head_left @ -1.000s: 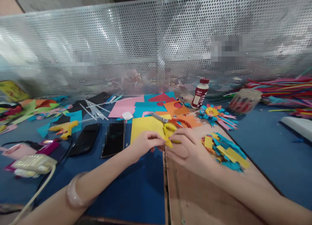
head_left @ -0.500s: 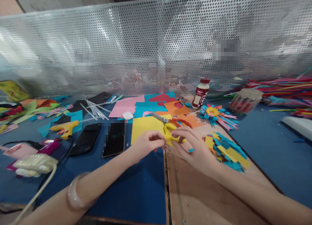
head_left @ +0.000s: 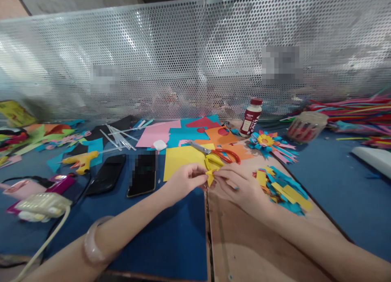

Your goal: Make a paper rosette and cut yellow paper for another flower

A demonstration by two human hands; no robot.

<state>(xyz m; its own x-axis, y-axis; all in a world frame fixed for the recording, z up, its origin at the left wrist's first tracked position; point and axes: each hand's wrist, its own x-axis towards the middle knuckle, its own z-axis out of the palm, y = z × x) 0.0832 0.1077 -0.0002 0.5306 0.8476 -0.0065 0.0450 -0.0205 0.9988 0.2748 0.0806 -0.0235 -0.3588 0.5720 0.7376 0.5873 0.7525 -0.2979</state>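
A small folded yellow paper piece (head_left: pixel 210 176) is pinched between both my hands just above the table's seam. My left hand (head_left: pixel 185 181) grips its left side with closed fingers; my right hand (head_left: pixel 240 184) pinches its right side. Behind them lie a yellow paper sheet (head_left: pixel 180 160) and red-handled scissors (head_left: pixel 218 151). A pile of yellow and blue paper strips (head_left: pixel 282 188) sits right of my right hand. A finished paper flower (head_left: pixel 269 143) lies beyond the pile.
Two dark phones (head_left: pixel 126 174) and a yellow glue gun (head_left: pixel 81 160) lie to the left. Coloured paper sheets (head_left: pixel 189 131), a glue bottle (head_left: pixel 251 117), a plastic tub (head_left: pixel 305 125) and coloured sticks (head_left: pixel 357 111) stand before a perforated metal screen (head_left: pixel 195 58).
My right hand's fingers were spread around the yellow piece half a second ago; now they have closed into a pinch on it. The piece has been turned and now points downward.
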